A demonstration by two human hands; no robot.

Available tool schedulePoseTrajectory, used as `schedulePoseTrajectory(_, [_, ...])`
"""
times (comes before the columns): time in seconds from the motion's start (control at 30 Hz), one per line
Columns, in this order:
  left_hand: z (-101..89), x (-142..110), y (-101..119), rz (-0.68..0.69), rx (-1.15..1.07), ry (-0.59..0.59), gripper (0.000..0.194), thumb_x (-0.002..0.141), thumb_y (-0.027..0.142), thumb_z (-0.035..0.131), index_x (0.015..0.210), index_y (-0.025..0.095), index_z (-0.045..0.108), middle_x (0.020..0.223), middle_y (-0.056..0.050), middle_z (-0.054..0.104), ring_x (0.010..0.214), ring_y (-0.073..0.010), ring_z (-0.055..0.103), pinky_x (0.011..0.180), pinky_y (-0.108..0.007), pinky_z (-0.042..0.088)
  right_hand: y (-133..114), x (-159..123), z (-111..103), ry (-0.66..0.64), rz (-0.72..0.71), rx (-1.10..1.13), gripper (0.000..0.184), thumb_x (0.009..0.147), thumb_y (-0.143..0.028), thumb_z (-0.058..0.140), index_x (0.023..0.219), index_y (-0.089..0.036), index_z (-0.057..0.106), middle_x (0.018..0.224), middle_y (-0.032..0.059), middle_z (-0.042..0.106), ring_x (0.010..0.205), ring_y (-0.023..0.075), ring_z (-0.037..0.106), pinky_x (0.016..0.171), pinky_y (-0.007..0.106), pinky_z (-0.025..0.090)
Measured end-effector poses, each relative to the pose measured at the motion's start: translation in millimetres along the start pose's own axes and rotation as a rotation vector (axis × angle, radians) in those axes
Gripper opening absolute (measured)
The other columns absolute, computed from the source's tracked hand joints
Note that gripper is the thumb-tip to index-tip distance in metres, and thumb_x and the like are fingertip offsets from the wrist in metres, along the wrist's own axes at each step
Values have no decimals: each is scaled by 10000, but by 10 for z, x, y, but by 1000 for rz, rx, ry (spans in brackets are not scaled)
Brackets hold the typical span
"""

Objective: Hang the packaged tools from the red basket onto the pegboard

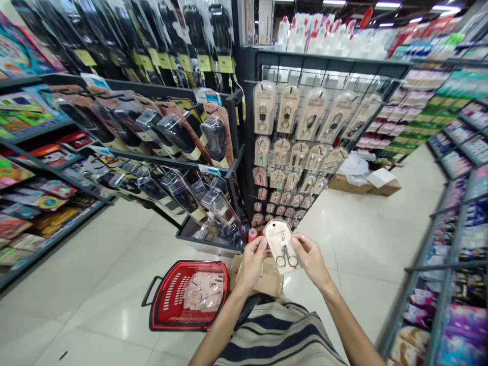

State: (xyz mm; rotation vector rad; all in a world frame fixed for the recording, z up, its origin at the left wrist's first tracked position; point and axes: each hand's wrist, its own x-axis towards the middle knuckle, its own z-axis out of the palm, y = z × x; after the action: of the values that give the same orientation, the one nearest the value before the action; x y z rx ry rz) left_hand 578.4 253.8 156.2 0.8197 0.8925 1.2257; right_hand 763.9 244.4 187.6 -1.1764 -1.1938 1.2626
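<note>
You've got scissors pk (282,249) in both hands (253,262) (309,259), red basket (188,296) on flr (114,284) to L.

Basket (163,310) on flr (114,310), L of cardboard box (272,279).

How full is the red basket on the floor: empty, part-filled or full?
Part-filled. Pale packets lie toward one side of the red basket, while its slotted red part beside them is bare.
</note>
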Motion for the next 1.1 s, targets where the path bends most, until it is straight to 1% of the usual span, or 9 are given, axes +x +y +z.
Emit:
schedulePoseTrajectory(0.1, [-26, -74, 142, 85, 130, 44, 377, 965, 475, 694, 1083, 130, 789, 999, -87, 796, 814, -191, 712, 750, -267, 564, -1, -79, 86, 16, 14, 36, 364, 979, -559, 654, 1036, -200, 687, 867, 15, 639, 754, 162, 562, 672, 258, 476])
schedulePoseTrajectory(0.17, [-33, -140, 279, 150, 266, 41, 345, 986, 439, 670, 1074, 132, 801, 987, -81, 791, 846, -198, 704, 778, -264, 552, -28, -134, 128, 37, -7, 72, 354, 959, -543, 690, 1076, -210, 678, 908, 25, 653, 775, 171, 584, 679, 266, 506])
schedulePoseTrajectory(0.3, [-3, -258, 490, 272, 431, 6, 315, 1011, 398, 628, 1003, 143, 812, 1045, -95, 780, 941, -231, 698, 851, -282, 541, -131, -211, 171, 49, -69, 108, 270, 969, -480, 699, 972, -211, 674, 894, 31, 654, 777, 173, 593, 679, 276, 520])
schedulePoseTrajectory(0.43, [41, -312, 527, 313, 454, 40, 308, 999, 401, 635, 915, 154, 799, 954, -94, 761, 883, -229, 686, 799, -278, 537, -187, -223, 183, 39, -113, 102, 245, 974, -449, 703, 913, -214, 671, 850, 30, 657, 769, 174, 591, 691, 285, 510])
schedulePoseTrajectory(0.67, [50, -357, 541, 421, 593, 18, 230, 1008, 314, 614, 913, 179, 774, 918, -77, 727, 871, -219, 670, 811, -274, 514, -65, -226, 150, 99, -171, -55, 256, 979, -434, 696, 861, -211, 654, 810, 16, 633, 734, 171, 577, 680, 288, 475])
schedulePoseTrajectory(0.77, [48, -338, 529, 361, 565, 21, 265, 1026, 364, 589, 960, 172, 760, 936, -75, 722, 873, -211, 658, 814, -265, 511, -36, -253, 148, 49, -191, -36, 245, 989, -408, 685, 846, -214, 636, 812, 12, 617, 745, 170, 572, 702, 293, 471])
schedulePoseTrajectory(0.9, [47, -301, 473, 143, 360, 45, 355, 1036, 472, 563, 1068, 166, 739, 887, -46, 714, 777, -170, 616, 712, -224, 499, -42, -266, 163, -37, -134, 57, 251, 976, -432, 697, 859, -218, 634, 803, 13, 602, 733, 174, 564, 671, 292, 470])
schedulePoseTrajectory(0.97, [44, -298, 453, 89, 279, 26, 367, 1012, 496, 605, 1074, 161, 741, 863, -42, 714, 751, -162, 614, 690, -217, 501, -59, -262, 171, -47, -125, 76, 249, 965, -438, 713, 862, -220, 649, 811, 13, 602, 745, 177, 565, 680, 293, 471])
schedulePoseTrajectory(1.1, [49, -313, 461, 87, 221, -88, 406, 960, 501, 689, 1145, 146, 758, 1045, -104, 764, 899, -224, 688, 859, -292, 553, -93, -281, 202, -48, -149, 147, 235, 958, -452, 719, 906, -225, 693, 876, 32, 635, 805, 194, 585, 736, 305, 492])
